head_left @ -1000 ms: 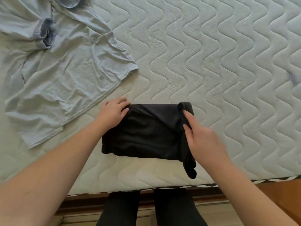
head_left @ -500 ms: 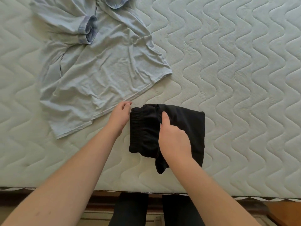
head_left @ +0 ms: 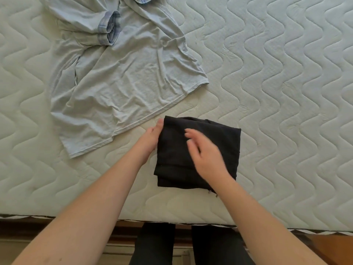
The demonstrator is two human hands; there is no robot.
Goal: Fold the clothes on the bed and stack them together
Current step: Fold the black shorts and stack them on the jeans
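Head view: the black garment (head_left: 198,152) lies folded into a compact rectangle on the mattress (head_left: 286,92), near the front edge and right in front of the person. Its long axis runs roughly front to back, slightly tilted. The left hand (head_left: 152,138) rests against the garment's left edge, fingers straight along the fold; whether any fingertips tuck under the cloth cannot be told. The right hand (head_left: 206,155) is over the top of the garment, fingers spread and relaxed and holding nothing, blurred, so contact with the cloth is unclear.

The light blue shirt (head_left: 122,77) lies unfolded and wrinkled, up and to the left of the black garment, well within reach. Its hem corner comes just beside the left hand, not touching the black garment. One cuff (head_left: 109,28) is rolled, showing a plaid lining. The shirt's long axis runs diagonally from far centre to near left.

Judgement: the black piece looks finished; the shirt is next. The left hand is nearer to it, and it lies up and left of both hands.

No brand, label or readable writing is visible. A small tag sticks out at the garment's near right corner, too small to read.
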